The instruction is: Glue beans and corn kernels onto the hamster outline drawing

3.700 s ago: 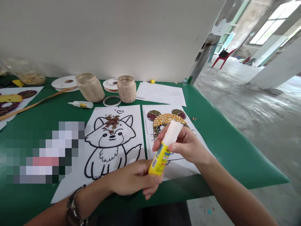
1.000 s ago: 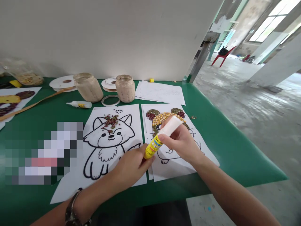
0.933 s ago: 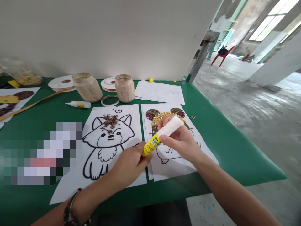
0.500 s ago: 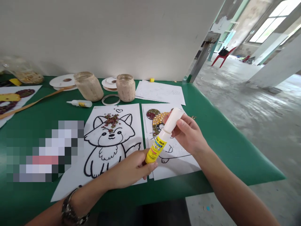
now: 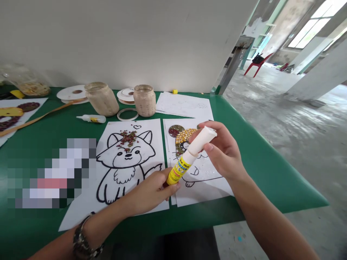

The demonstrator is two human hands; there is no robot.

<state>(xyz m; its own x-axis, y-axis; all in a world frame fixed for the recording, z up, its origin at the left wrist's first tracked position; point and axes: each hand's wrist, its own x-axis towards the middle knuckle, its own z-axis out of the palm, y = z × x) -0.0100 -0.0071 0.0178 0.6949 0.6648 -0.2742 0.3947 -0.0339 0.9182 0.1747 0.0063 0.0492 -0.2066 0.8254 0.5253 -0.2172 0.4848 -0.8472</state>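
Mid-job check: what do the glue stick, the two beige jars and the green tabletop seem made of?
Glue stick: likely plastic; its white end is smooth, its yellow label printed.
Beige jars: perhaps glass, judging by shape; a dull, mottled surface leaves it open.
Green tabletop: possibly vinyl sheeting; smooth, with a soft sheen along its edge.

glue stick [image 5: 190, 156]: yellow/white | table [image 5: 265, 169]: green | fox drawing [image 5: 127, 162]: black-on-white | chair [image 5: 256, 66]: red
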